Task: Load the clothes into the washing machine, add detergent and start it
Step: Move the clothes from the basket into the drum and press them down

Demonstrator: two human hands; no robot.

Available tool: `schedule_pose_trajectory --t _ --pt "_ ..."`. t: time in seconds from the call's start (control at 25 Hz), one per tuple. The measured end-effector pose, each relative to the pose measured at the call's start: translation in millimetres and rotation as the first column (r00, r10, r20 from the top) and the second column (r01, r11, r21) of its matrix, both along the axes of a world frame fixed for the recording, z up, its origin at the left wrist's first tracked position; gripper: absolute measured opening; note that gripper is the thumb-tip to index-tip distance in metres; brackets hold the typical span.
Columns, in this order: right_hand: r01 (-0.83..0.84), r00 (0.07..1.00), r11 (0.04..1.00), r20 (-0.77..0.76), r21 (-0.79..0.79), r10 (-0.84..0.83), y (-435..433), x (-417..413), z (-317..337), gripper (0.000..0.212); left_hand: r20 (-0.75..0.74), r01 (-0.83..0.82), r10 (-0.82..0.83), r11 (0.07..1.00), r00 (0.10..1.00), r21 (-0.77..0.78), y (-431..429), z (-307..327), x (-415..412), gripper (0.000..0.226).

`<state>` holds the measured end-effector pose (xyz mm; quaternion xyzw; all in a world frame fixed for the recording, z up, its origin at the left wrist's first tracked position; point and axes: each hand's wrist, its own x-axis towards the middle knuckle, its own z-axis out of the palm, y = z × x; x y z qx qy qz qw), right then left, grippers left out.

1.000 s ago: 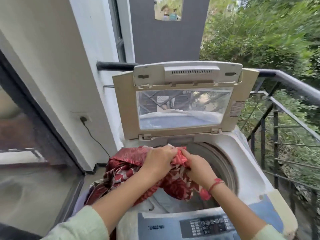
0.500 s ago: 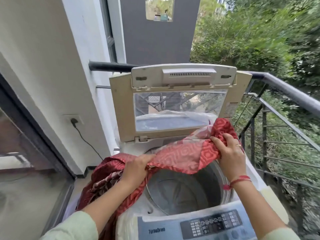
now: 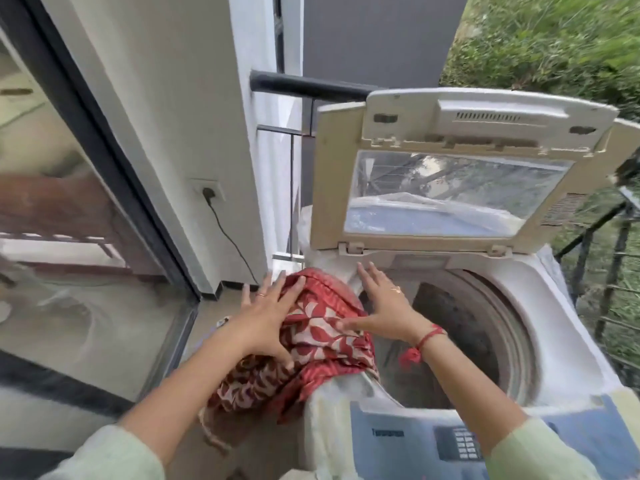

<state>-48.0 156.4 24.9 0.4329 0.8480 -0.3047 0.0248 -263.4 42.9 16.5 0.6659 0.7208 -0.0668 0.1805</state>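
A top-loading washing machine (image 3: 561, 317) stands on a balcony with its lid (image 3: 460, 168) raised. A red cloth with a pale leaf pattern (image 3: 322, 327) lies heaped over the machine's left rim and hangs down its side. My left hand (image 3: 266, 317) rests spread on the left of the heap, fingers apart. My right hand (image 3: 384, 306) lies flat with spread fingers on the heap's right side, at the edge of the drum (image 3: 464, 334). Neither hand grips the cloth. The drum's inside looks dark and blurred. The control panel (image 3: 457, 445) is at the front.
A white wall with a socket and black cable (image 3: 211, 195) stands left of the machine. A glass sliding door (image 3: 69, 237) fills the far left. A black metal railing (image 3: 602, 271) runs behind and to the right, with green bushes beyond it.
Both hands have let go of the stretched red cloth and moved left onto the heap on the rim, fingers now spread. The view has swung left and down.
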Motion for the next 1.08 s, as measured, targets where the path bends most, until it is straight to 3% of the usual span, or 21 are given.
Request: schedule_pose_trajectory --t 0.12,0.24,0.32,0.4,0.48,0.56,0.6,0.68,0.76,0.8,0.88,0.92,0.96,1.0,1.04,1.08 --pt "0.037 0.995 0.999 -0.095 -0.024 -0.039 -38 -63 -46 0.134 -0.031 -0.05 0.046 0.99 0.998 -0.134 -16 -33 -43 0.151" --pt "0.226 0.959 0.954 -0.218 0.198 -0.182 -55 -70 -66 0.087 0.141 -0.068 0.077 0.996 0.987 -0.063 -13 -58 -32 0.148" --pt "0.222 0.96 0.933 -0.229 0.282 -0.16 -56 -64 -66 0.061 0.277 -0.125 0.126 0.992 0.953 -0.02 -6 -67 -18 0.14" --pt "0.11 0.983 0.945 -0.173 0.308 -0.058 -60 -53 -59 0.044 0.362 -0.171 0.149 0.985 0.92 0.031 -4 -73 0 0.121" --pt "-0.032 0.983 0.946 -0.159 0.322 0.087 -61 -38 -50 0.033 0.38 -0.25 0.173 0.955 0.909 0.163 -10 -76 13 0.082" --pt "-0.126 0.966 0.915 -0.163 0.384 0.201 -58 -11 -35 0.025 0.283 -0.326 0.219 0.847 0.934 0.421 -21 -68 29 0.04" --pt "-0.137 0.954 0.879 -0.179 0.456 0.242 -50 5 -26 0.025 0.207 -0.313 0.236 0.755 0.95 0.576 -25 -61 40 0.032" --pt "-0.052 0.921 0.773 -0.27 0.633 0.282 -26 46 1 0.037 0.104 -0.233 0.255 0.55 0.961 0.802 -16 -30 80 0.034" --pt "0.117 0.899 0.625 -0.349 0.772 0.264 5 100 40 0.047 0.106 -0.191 0.203 0.463 0.973 0.866 17 13 137 0.047" --pt "0.206 0.896 0.558 -0.384 0.804 0.222 21 129 55 0.047 0.131 -0.19 0.151 0.502 0.98 0.844 37 32 165 0.052" --pt "0.345 0.904 0.474 -0.422 0.81 0.063 48 176 56 0.046 0.172 -0.155 0.056 0.752 0.983 0.64 73 51 208 0.062" --pt "0.339 0.929 0.502 -0.366 0.795 -0.048 57 189 45 0.05 0.147 -0.094 0.027 0.875 0.989 0.475 86 48 217 0.068" --pt "0.238 0.971 0.617 -0.195 0.75 -0.137 66 197 22 0.055 0.094 -0.025 -0.004 0.951 0.996 0.309 93 43 219 0.075" --pt "0.045 0.986 0.806 0.101 0.59 -0.129 68 199 -2 0.057 0.067 0.028 -0.04 0.984 0.997 0.178 91 35 210 0.082" --pt "-0.107 0.937 0.937 0.348 0.332 -0.016 66 196 -23 0.053 0.073 0.034 -0.042 0.994 0.996 0.109 81 28 192 0.087" --pt "-0.146 0.888 0.981 0.454 0.13 0.072 63 187 -37 0.046 0.091 -0.001 -0.008 0.995 0.996 0.096 66 20 168 0.092"
